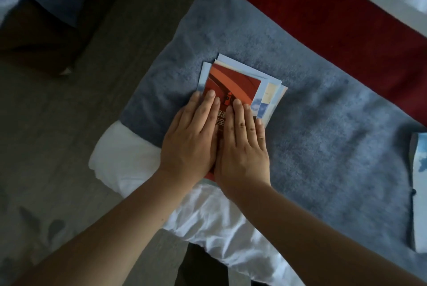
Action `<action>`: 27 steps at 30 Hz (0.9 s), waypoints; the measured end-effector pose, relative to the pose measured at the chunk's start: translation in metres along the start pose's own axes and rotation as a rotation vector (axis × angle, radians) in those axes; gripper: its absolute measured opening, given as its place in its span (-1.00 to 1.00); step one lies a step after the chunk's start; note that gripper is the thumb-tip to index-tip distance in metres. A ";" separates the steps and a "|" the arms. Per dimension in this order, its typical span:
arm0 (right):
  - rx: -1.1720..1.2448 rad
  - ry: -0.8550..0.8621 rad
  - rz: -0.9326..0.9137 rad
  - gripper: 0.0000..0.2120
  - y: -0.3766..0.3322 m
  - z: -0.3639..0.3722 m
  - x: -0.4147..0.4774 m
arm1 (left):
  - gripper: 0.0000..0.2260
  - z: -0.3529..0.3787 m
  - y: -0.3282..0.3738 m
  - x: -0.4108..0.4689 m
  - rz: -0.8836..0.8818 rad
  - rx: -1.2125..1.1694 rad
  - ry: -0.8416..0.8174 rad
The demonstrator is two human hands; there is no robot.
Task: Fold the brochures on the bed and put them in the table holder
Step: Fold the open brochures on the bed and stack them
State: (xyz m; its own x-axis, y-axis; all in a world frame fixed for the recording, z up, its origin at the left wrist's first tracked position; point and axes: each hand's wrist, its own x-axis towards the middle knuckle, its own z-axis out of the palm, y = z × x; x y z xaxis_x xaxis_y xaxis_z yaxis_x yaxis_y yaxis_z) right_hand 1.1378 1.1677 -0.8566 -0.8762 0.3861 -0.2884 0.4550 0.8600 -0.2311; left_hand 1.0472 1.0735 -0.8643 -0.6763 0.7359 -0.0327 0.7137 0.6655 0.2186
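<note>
A small stack of folded brochures lies on the grey towel (312,135) at the corner of the bed. The top brochure (233,84) has a red-orange cover with white characters; pale blue brochures (270,98) stick out beneath it at the top and right. My left hand (191,138) and my right hand (242,147) lie flat side by side on the red cover, fingers straight and together, pressing down. Neither hand grips anything. The lower part of the stack is hidden under my palms. No table holder is in view.
Another pale blue brochure (419,193) lies at the right edge of the towel. A white sheet (129,165) shows under the towel's near corner. A dark red runner (323,8) crosses the bed behind. Dark carpet floor (57,124) is on the left.
</note>
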 end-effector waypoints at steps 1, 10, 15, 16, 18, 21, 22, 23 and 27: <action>-0.012 -0.003 0.002 -0.22 -0.001 0.002 0.001 | -0.58 0.003 0.001 0.001 -0.003 -0.010 0.009; 0.009 -0.097 -0.033 -0.05 0.005 -0.006 0.003 | -0.61 -0.006 0.009 0.007 -0.015 0.047 -0.005; 0.247 -0.019 -0.044 -0.40 0.021 -0.026 -0.007 | -0.58 -0.033 0.028 0.010 -0.017 0.118 -0.051; 0.279 -0.010 -0.030 -0.43 0.028 -0.030 -0.011 | -0.55 -0.038 0.037 0.010 -0.004 0.124 -0.045; 0.293 -0.002 -0.010 -0.43 0.049 -0.038 -0.021 | -0.53 -0.043 0.060 0.010 0.028 0.110 -0.041; 0.289 0.024 0.048 -0.42 0.091 -0.050 -0.045 | -0.52 -0.042 0.107 0.011 0.097 0.075 -0.068; 0.274 0.031 0.076 -0.42 0.109 -0.054 -0.055 | -0.51 -0.040 0.126 0.013 0.125 0.062 -0.090; 0.261 0.038 0.106 -0.42 0.128 -0.057 -0.066 | -0.50 -0.037 0.145 0.014 0.152 0.052 -0.110; 0.228 0.061 0.267 -0.40 0.207 -0.066 -0.115 | -0.49 -0.019 0.227 0.017 0.253 0.010 -0.155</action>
State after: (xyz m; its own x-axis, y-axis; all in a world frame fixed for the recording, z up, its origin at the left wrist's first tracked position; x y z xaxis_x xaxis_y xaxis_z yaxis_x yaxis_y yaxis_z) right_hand 1.3222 1.3232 -0.8099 -0.7263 0.6126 -0.3119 0.6870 0.6319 -0.3588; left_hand 1.1939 1.2347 -0.7963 -0.4413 0.8882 -0.1276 0.8582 0.4593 0.2293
